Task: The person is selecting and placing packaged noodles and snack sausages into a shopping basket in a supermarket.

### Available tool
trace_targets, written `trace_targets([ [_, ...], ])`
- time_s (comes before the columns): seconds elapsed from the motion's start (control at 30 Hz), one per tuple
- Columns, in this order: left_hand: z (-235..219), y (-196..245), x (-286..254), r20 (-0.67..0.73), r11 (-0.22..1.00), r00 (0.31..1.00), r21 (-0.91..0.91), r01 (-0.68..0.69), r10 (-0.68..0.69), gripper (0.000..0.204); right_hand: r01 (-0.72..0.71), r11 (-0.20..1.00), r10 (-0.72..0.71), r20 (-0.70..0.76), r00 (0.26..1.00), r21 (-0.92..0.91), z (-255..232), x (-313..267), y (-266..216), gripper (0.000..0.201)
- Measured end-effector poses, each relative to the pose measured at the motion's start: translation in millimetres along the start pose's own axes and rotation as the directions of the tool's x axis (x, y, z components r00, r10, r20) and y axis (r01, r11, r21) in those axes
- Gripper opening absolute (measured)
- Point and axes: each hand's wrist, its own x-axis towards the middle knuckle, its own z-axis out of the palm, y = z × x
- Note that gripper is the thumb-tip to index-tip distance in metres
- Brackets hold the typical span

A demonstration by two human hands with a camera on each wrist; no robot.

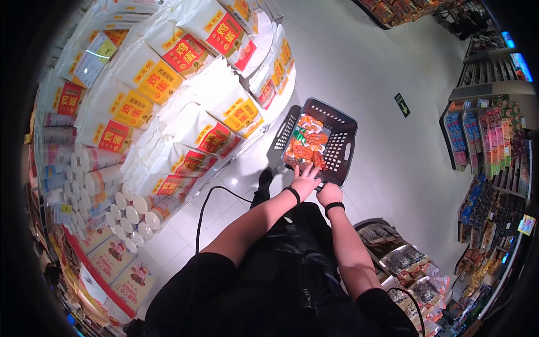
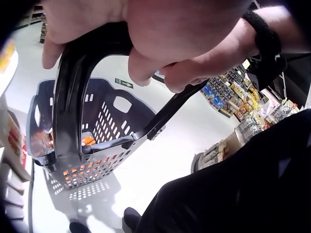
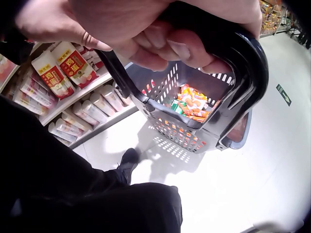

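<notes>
A dark grey shopping basket [image 1: 341, 121] with perforated sides is in front of the person. Inside it lie orange-red packets [image 1: 306, 149] with a green patch among them. My right hand [image 1: 329, 194] grips the basket's black handle [image 3: 250, 63], its fingers curled under the bar in the right wrist view. Beside it, my left hand [image 1: 305, 182] holds the same handle, with its thumb and fingers on either side of the bar in the left wrist view. The basket's dotted shadow [image 2: 90, 191] falls on the floor beneath it.
At the left rises a tiered display of white, red and yellow packages [image 1: 160, 81], with rolled packs [image 1: 129, 216] lower down. Bagged goods [image 1: 418, 278] stand close at the right. Farther right are stocked shelves [image 1: 491, 135]. A green arrow sign [image 1: 402, 105] marks the pale floor.
</notes>
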Motion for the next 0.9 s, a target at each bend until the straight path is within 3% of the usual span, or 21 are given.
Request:
trace_targets([
  [0.17,-22.9,-13.2,56.5,-0.048,0.999,0.999,-0.041,0.019,-0.021,0.024,0.043,0.999,-0.044,-0.019,0.999,-0.028,-51.8,45.2,-1.3,0.027],
  [0.33,-43.3,-20.0,126.0,-0.151,0.996,0.984,-0.015,0.093,-0.094,0.024,0.101,0.995,-0.101,-0.132,0.986,-0.007,-95.2,106.8,8.0,0.024],
  [0.43,-56.9,-24.4,172.7,-0.161,0.990,0.977,-0.006,0.139,-0.138,0.014,0.156,0.987,-0.159,-0.119,0.980,-0.034,-127.0,145.5,17.7,0.023],
  [0.47,-62.8,-21.2,191.8,-0.106,0.964,0.968,0.116,0.241,-0.229,0.015,0.179,0.983,-0.183,-0.121,0.976,-0.045,-139.6,160.8,20.5,0.023],
  [0.5,-70.7,-18.9,209.9,-0.095,0.943,0.949,0.117,0.312,-0.302,0.018,0.200,0.979,-0.203,-0.121,0.972,-0.038,-152.5,175.4,22.8,0.023],
  [0.53,-80.6,-18.3,229.7,-0.087,0.917,0.924,0.124,0.380,-0.371,0.021,0.260,0.966,-0.259,-0.164,0.952,-0.019,-162.8,189.8,27.3,0.021],
  [0.57,-90.8,-19.9,247.1,0.040,0.887,0.892,0.131,0.443,-0.451,0.027,0.284,0.958,-0.288,-0.179,0.941,-0.052,-173.4,204.5,28.3,0.020],
  [0.67,-74.7,-54.3,296.7,-0.027,0.840,0.839,-0.020,0.542,-0.543,0.031,0.359,0.932,-0.361,-0.184,0.914,-0.047,-197.2,256.4,29.5,0.016],
  [0.73,-103.8,-58.5,319.9,-0.090,0.872,0.872,0.061,0.487,-0.481,0.023,0.435,0.900,-0.430,-0.176,0.886,-0.009,-219.7,283.2,34.3,0.015],
  [0.8,-138.9,-54.5,338.8,-0.002,0.884,0.891,0.127,0.450,-0.454,0.023,0.538,0.843,-0.521,-0.227,0.823,0.015,-244.1,312.1,41.3,0.014],
  [0.83,-134.4,-74.8,352.4,0.017,0.916,0.921,0.112,0.385,-0.389,0.022,0.590,0.807,-0.562,-0.271,0.782,0.030,-253.1,325.1,44.3,0.014],
  [0.9,-135.2,-93.4,377.7,0.011,0.906,0.910,0.106,0.411,-0.414,0.022,0.667,0.744,-0.613,-0.353,0.706,0.042,-272.4,348.9,48.6,0.016],
])
